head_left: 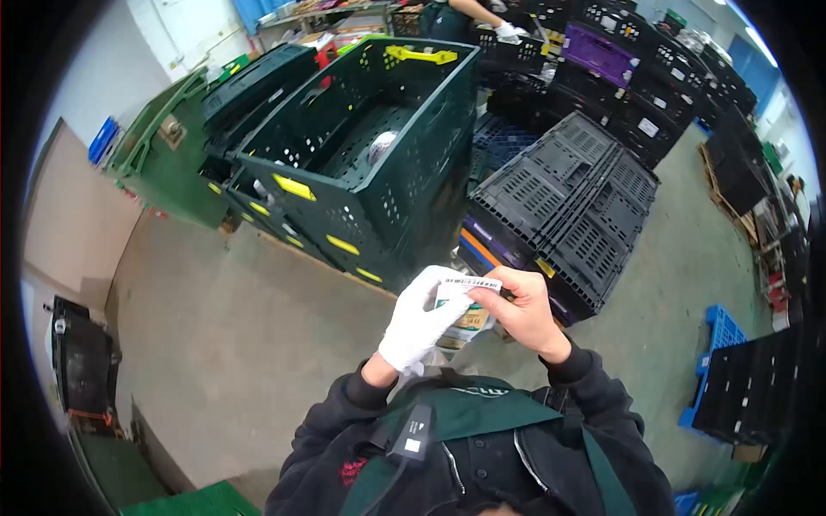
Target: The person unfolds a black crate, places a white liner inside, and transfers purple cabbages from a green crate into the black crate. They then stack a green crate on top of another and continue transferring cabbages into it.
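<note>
My left hand (pixel 423 316), in a white glove, and my bare right hand (pixel 522 310) meet in front of my chest. Both pinch a white barcode label (pixel 469 285) over a small packaged item (pixel 465 325) that the hands partly hide. Just beyond the hands stands a stack of dark green crates (pixel 379 163); the top crate is open and holds one small wrapped object (pixel 381 146).
Folded black crates (pixel 568 202) lie stacked to the right of the green ones. More black and purple crates (pixel 637 69) fill the back, where another person's gloved hand (pixel 508 33) reaches in. A blue pallet (pixel 718 331) lies on the right. Grey floor spreads to the left.
</note>
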Tool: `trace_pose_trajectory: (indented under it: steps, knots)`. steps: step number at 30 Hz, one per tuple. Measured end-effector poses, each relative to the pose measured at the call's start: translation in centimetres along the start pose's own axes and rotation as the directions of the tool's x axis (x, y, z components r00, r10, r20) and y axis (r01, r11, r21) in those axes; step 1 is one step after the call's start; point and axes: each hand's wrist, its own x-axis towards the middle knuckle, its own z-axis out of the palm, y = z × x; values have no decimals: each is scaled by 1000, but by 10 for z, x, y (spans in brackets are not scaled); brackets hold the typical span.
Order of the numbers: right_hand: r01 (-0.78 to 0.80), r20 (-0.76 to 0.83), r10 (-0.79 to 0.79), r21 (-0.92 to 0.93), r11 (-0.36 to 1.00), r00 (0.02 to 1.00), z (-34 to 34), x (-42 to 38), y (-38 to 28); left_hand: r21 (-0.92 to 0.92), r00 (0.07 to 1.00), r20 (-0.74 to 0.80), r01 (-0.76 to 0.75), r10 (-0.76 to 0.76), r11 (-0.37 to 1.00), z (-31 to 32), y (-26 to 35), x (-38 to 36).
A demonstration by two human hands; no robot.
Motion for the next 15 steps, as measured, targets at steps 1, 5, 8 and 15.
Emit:
trace_pose_trajectory:
  steps: [1, 5, 8, 15]
  knots:
    - [0, 5, 0, -3, 1000, 1000, 4, 0, 2, 36, 998, -4, 64, -63, 997, -4, 4, -4]
    - [53, 109, -44, -86, 995, 993, -17, 8, 17, -83, 991, -72, 105, -111, 991, 15, -7, 1]
    - [-16, 211, 28, -58, 998, 977, -9, 21, 20, -94, 978, -139, 146, -158, 985, -4, -14, -5]
    - [-264, 282, 231, 85, 961, 931, 11, 58, 58, -146, 890, -416, 137, -186, 980, -83, -44, -16]
